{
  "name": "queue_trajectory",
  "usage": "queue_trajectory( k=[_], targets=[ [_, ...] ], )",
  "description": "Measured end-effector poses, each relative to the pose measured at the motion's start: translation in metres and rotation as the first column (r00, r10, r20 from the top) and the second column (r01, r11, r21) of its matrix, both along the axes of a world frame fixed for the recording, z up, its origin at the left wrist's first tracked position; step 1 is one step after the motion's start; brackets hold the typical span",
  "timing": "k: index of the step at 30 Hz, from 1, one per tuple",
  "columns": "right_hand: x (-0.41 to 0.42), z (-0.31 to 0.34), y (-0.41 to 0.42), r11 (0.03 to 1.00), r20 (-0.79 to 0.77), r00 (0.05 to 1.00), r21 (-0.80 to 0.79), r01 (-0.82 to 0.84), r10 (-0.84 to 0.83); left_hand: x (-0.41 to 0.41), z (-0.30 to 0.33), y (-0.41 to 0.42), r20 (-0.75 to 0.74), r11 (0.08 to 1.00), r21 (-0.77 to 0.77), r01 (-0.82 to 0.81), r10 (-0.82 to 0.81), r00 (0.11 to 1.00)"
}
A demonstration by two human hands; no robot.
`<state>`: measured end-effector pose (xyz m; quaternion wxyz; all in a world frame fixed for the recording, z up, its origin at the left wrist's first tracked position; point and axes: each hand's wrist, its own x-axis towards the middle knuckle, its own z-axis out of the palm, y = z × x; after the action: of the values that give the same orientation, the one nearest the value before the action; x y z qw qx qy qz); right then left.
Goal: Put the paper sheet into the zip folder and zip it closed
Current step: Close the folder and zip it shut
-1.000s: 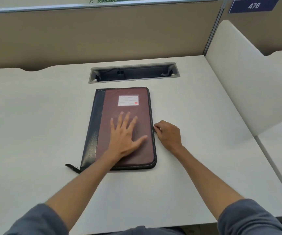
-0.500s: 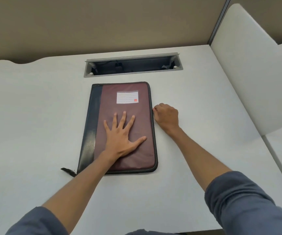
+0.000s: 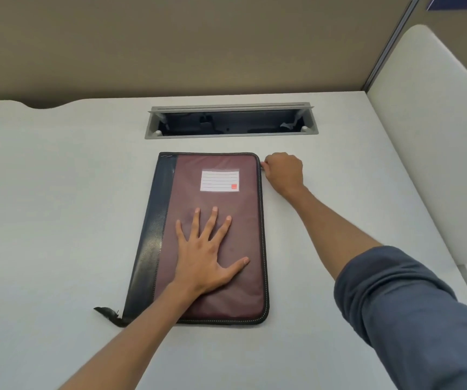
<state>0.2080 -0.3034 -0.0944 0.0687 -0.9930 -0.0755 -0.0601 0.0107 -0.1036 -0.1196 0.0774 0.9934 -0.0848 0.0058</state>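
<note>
A maroon zip folder [image 3: 243, 198] with a dark blue spine and a white label lies flat on the white desk [image 3: 57, 220]. My left hand [image 3: 207, 254] presses flat on its cover with fingers spread. At the folder's far right corner, my right hand [image 3: 283, 173] has its fingers curled and pinches the zip pull. The pull itself is mostly hidden by the fingers. No paper sheet is visible.
A grey cable tray opening [image 3: 230, 122] is set into the desk just beyond the folder. A tan partition wall [image 3: 198, 46] stands behind, and a white divider panel [image 3: 434, 136] borders the right side. A black strap [image 3: 108, 315] sticks out at the folder's near left corner.
My right hand has slid along the folder's right edge from about its middle to the far right corner. My left hand has stayed pressed on the cover.
</note>
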Motion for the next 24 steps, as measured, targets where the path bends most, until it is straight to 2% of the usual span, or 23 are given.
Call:
queue_trajectory(
  k=[4,7,10,13,15,17,18,20,24],
  targets=[
    [0.019,0.004,0.000,0.996,-0.013,0.998,-0.074,-0.054,0.053,0.000,0.000,0.000,0.003,1.000,0.002,0.009,-0.009,1.000],
    [0.026,0.004,-0.005,0.991,-0.028,0.993,-0.058,-0.120,0.118,0.000,0.001,0.001,0.008,1.000,-0.011,0.003,-0.003,1.000],
    [0.033,0.004,-0.009,0.982,-0.072,0.983,0.104,-0.159,0.166,0.004,0.003,0.003,0.044,0.998,-0.062,-0.024,0.027,0.999],
    [0.040,0.004,-0.013,0.950,-0.178,0.970,0.292,-0.109,0.166,0.027,0.010,0.016,0.177,0.982,-0.183,-0.048,0.081,0.981],
    [0.045,0.006,-0.014,0.912,-0.258,0.951,0.407,-0.055,0.172,0.054,0.014,0.037,0.214,0.960,-0.218,-0.178,0.225,0.951],
    [0.051,0.009,-0.014,0.888,-0.282,0.940,0.458,-0.044,0.192,0.080,0.015,0.061,0.091,0.904,-0.201,-0.377,0.400,0.912],
    [0.054,0.011,-0.014,0.891,-0.279,0.938,0.450,-0.060,0.204,0.090,0.015,0.072,0.005,0.874,-0.177,-0.453,0.461,0.887],
    [0.058,0.014,-0.014,0.915,-0.261,0.934,0.382,-0.133,0.245,0.102,0.011,0.084,-0.090,0.860,-0.156,-0.485,0.477,0.874],
    [0.064,0.021,-0.015,0.927,-0.201,0.910,0.179,-0.329,0.362,0.104,0.002,0.090,-0.050,0.890,-0.149,-0.431,0.429,0.902]
  ],
)
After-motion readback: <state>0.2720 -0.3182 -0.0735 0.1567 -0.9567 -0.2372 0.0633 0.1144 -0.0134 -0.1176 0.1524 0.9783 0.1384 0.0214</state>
